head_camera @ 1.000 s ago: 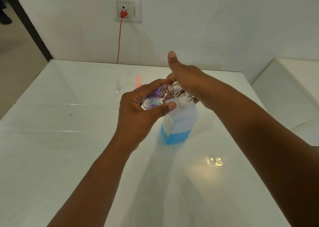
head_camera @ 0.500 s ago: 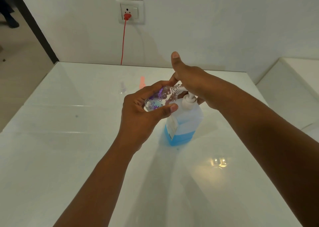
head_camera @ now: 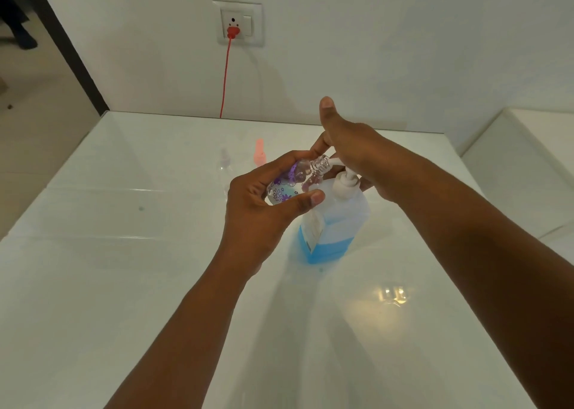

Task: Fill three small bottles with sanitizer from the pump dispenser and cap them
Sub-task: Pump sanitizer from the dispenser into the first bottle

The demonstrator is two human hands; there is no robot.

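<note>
Camera view nearer the glossy white table, left grip clasping the small bottle.

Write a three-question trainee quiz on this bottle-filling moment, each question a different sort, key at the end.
1. True or false: the left hand holds the flowered bottle tilted, its open neck at the pump spout.
2. Multiple choice: the right hand rests on A) the wall socket B) the pump head C) the pink cap.
3. Fill in: the liquid in the dispenser is ____ in colour.

Key: 1 true; 2 B; 3 blue.
</note>
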